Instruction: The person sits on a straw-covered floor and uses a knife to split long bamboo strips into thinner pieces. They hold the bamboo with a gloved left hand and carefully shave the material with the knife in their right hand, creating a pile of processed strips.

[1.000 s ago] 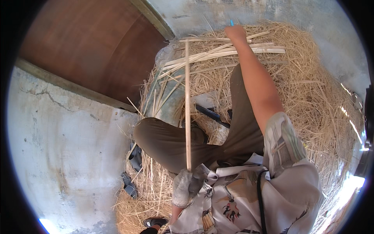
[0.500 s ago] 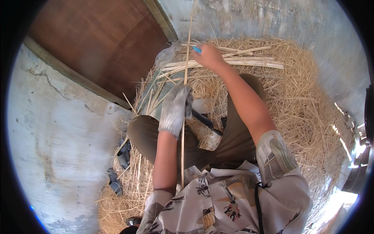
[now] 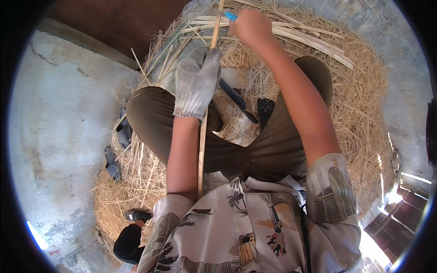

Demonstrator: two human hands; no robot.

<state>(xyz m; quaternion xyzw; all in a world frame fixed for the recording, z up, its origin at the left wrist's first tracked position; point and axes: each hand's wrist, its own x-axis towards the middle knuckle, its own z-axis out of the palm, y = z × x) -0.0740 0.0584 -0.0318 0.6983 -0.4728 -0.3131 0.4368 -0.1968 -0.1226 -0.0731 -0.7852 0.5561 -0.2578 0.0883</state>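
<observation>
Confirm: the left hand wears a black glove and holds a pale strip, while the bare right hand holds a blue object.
Wrong colour: the glove on the left hand is greyish white, not black, as the head view shows. That hand holds the pale strip, and the bare right hand holds a blue object.

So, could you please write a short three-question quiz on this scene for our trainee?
1. What does the gloved left hand grip?
2. Fill in the gap: the bare right hand holds an object whose visible end is ____ in colour.
3. True or false: two dark shoes lie to the person's left, near the wall.

Key:
1. A long pale strip.
2. Blue.
3. True.
</observation>
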